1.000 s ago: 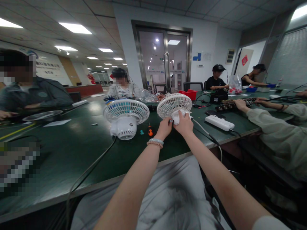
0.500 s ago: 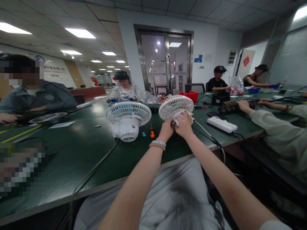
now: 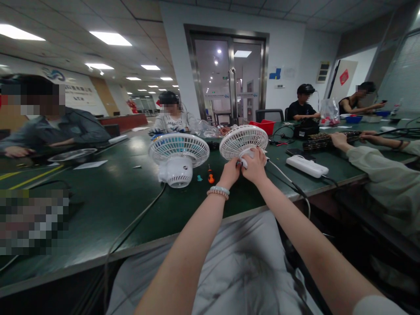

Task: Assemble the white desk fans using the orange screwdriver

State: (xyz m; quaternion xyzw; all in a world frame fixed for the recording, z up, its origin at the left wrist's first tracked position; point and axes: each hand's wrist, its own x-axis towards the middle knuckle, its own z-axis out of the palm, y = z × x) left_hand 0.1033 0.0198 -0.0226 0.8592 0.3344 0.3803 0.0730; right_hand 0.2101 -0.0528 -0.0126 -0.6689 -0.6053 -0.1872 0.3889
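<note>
Both my arms reach out over the dark green table point(image 3: 108, 205). My right hand point(image 3: 256, 167) is wrapped round the white motor housing of a small white fan point(image 3: 243, 141), whose grille faces away and up. My left hand point(image 3: 230, 173), with a bead bracelet on the wrist, is closed against the same housing from the left; what its fingertips pinch is hidden. A white cord point(image 3: 282, 174) runs from this fan to the right. A second white fan point(image 3: 178, 155) lies to the left on the table, grille up.
A small orange screwdriver point(image 3: 210, 176) and a teal bit lie between the fans. A white power strip point(image 3: 307, 166) sits to the right. A co-worker's sleeved arms point(image 3: 370, 151) reach in from the right; other people sit around the table. A red bin point(image 3: 264, 126) stands behind.
My hands have stayed on the fan's housing with small shifts of grip. The view has drifted slightly, so everything sits a little right and up in the picture.
</note>
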